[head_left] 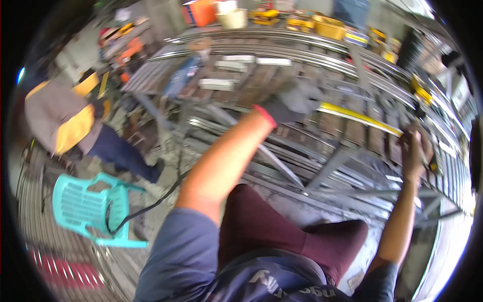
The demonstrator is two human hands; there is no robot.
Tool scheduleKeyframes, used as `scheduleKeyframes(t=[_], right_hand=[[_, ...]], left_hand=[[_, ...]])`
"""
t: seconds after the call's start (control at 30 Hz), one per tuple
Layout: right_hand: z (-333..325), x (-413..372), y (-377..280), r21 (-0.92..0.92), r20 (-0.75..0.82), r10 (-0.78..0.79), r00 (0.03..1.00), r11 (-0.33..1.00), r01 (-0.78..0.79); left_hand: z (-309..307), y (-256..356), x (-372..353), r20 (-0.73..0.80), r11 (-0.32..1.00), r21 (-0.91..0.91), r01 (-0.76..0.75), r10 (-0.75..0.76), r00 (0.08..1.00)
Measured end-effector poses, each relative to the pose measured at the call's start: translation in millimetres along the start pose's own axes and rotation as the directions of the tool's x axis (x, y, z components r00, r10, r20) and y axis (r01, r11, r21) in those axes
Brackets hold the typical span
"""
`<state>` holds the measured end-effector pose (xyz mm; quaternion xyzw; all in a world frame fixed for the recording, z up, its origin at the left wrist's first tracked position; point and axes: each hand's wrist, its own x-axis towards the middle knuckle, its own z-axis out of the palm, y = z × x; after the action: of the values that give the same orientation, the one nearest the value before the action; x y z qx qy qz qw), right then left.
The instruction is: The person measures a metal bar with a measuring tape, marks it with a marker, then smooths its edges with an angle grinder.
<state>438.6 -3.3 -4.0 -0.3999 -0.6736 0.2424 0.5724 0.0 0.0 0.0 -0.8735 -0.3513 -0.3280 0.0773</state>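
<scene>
My left hand (297, 98), in a dark grey glove with a red cuff, is closed at the left end of a yellow tape measure (359, 117). The tape stretches to the right over the slatted metal workbench (354, 133). At its other end my right hand (416, 146), bare, has its fingers bent around something; blur hides the exact grip. White short bars (217, 84) lie on the bench left of my left hand. Long shiny metal tubes (271, 50) run along the back of the bench.
A person (65, 116) in a grey and yellow top bends at the left. Near them are a turquoise plastic chair (90, 206) and a black cable (151, 206). Yellow tool boxes (329, 26) and an orange box (202, 12) stand behind the bench. Metal bars fill the lower rack.
</scene>
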Motion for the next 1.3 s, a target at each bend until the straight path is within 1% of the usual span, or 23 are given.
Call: scheduleKeyframes(t=[0.03,0.07,0.1,0.13,0.17,0.2,0.23,0.27,0.3,0.33,0.4,0.43,0.5,0.53,0.67,0.77,0.83,0.97,1.03,1.07,1.17,1.2,1.3], right_hand=[[-33,-7,-17,-0.087,-0.026,0.001,1.000,0.996,-0.003],[-6,-10,-57,-0.389,-0.118,-0.123,0.985,0.919,0.068],[18,-33,-17,-0.229,-0.159,-0.104,0.982,0.971,0.066],[26,-39,-30,0.154,-0.040,0.125,0.991,0.981,-0.118],[30,-35,-27,0.189,-0.003,0.066,0.998,0.980,-0.064],[24,-24,-25,0.127,0.054,-0.028,0.998,0.992,0.021],[24,-24,-25,0.079,0.139,-0.010,0.990,0.997,-0.001],[33,-20,-26,0.028,0.141,-0.198,0.970,0.980,0.196],[38,-16,-23,-0.017,0.172,-0.264,0.949,0.963,0.270],[41,-15,-21,-0.025,0.205,-0.259,0.944,0.963,0.270],[49,-12,-18,-0.018,0.257,-0.291,0.922,0.952,0.306],[52,-12,-17,-0.035,0.261,-0.280,0.924,0.954,0.299],[57,-12,-16,-0.066,0.269,-0.253,0.929,0.958,0.279],[60,-15,-22,-0.061,0.242,-0.112,0.964,0.990,0.130],[57,-7,-24,-0.155,0.336,-0.155,0.929,0.964,0.217],[60,-1,-11,-0.059,0.356,-0.313,0.880,0.933,0.356],[59,4,-9,-0.081,0.392,-0.313,0.865,0.925,0.372],[61,8,-6,-0.157,0.442,-0.303,0.844,0.901,0.405],[62,8,-8,-0.164,0.442,-0.300,0.845,0.899,0.405],[63,8,-8,-0.166,0.443,-0.299,0.845,0.899,0.405],[64,10,-5,-0.177,0.460,-0.321,0.828,0.881,0.439],[63,10,-4,-0.158,0.474,-0.298,0.829,0.897,0.413],[63,14,-1,-0.167,0.494,-0.303,0.815,0.887,0.431]], left_hand=[[25,10,17,-0.041,0.997,-0.072,-0.039,0.036,0.999],[33,3,12,-0.106,0.963,-0.269,0.012,-0.042,0.993],[44,-19,22,0.089,0.963,-0.268,0.030,-0.007,0.996],[45,-8,18,0.088,0.959,-0.263,0.102,-0.082,0.993],[45,0,21,0.110,0.954,-0.270,0.131,-0.104,0.988],[50,6,31,0.101,0.950,-0.274,0.148,-0.125,0.987],[50,9,29,0.101,0.941,-0.287,0.177,-0.154,0.983],[51,12,27,0.098,0.933,-0.295,0.207,-0.186,0.978],[49,13,26,0.093,0.924,-0.300,0.237,-0.219,0.971],[46,14,28,0.066,0.960,-0.218,0.177,-0.166,0.984],[47,15,30,0.088,0.932,-0.287,0.220,-0.203,0.975],[47,16,31,0.100,0.915,-0.320,0.244,-0.224,0.970],[43,20,33,0.105,0.919,-0.306,0.249,-0.227,0.968],[41,22,34,0.106,0.920,-0.300,0.252,-0.230,0.967],[42,21,33,0.090,0.934,-0.280,0.222,-0.205,0.975],[43,18,34,0.095,0.942,-0.268,0.200,-0.181,0.979],[43,14,35,0.100,0.954,-0.244,0.175,-0.155,0.983],[40,19,36,0.094,0.947,-0.269,0.177,-0.157,0.983],[39,19,36,0.094,0.950,-0.271,0.153,-0.132,0.987],[38,19,36,0.119,0.947,-0.270,0.175,-0.148,0.982],[39,19,35,0.125,0.932,-0.310,0.187,-0.155,0.980],[39,20,35,0.110,0.944,-0.286,0.167,-0.140,0.984],[38,21,36,0.118,0.947,-0.278,0.161,-0.132,0.984]])
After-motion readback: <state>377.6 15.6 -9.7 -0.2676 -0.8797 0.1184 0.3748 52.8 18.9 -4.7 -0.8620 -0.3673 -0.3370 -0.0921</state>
